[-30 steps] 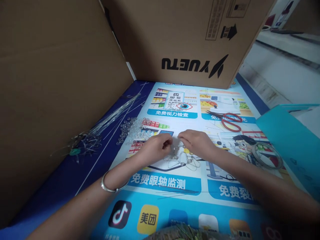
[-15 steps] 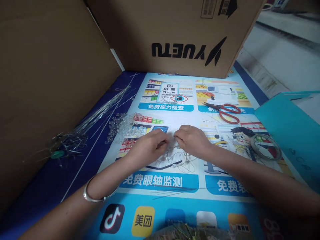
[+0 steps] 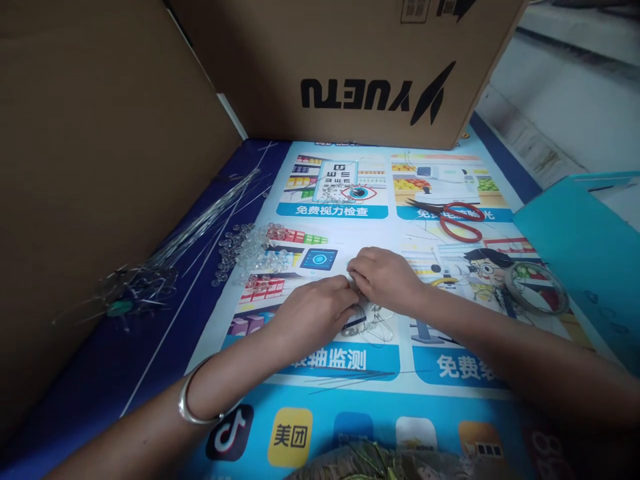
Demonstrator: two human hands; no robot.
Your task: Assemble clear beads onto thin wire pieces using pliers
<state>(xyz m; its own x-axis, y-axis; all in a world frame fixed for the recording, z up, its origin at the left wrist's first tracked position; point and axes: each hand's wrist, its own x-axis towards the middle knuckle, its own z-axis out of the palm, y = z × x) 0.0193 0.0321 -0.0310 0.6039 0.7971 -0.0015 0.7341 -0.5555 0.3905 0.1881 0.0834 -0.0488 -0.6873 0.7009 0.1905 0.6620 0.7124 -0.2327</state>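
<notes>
My left hand (image 3: 320,308) is closed, its fingertips pinched together near the middle of the printed mat. Close beside it, my right hand (image 3: 386,277) is also closed in a pinch. The fingers hide whatever thin thing they grip. Just below the fingertips, a tangle of thin wire strung with clear beads (image 3: 371,321) spreads in loops, partly covered by my left hand. A loose pile of clear beads (image 3: 253,253) lies to the left of my hands. Red-handled scissors (image 3: 457,220) rest beyond my right hand.
A bundle of thin wires (image 3: 205,220) lies on the left, near a wire tangle (image 3: 135,293). A coil (image 3: 537,288) sits at right beside a turquoise box (image 3: 583,260). Cardboard (image 3: 370,40) walls the back and left. Several loose wires (image 3: 350,380) lie in front.
My left hand has moved right and towards me, so its fingertips now meet the right hand. The right hand has barely shifted. The view has tilted slightly.
</notes>
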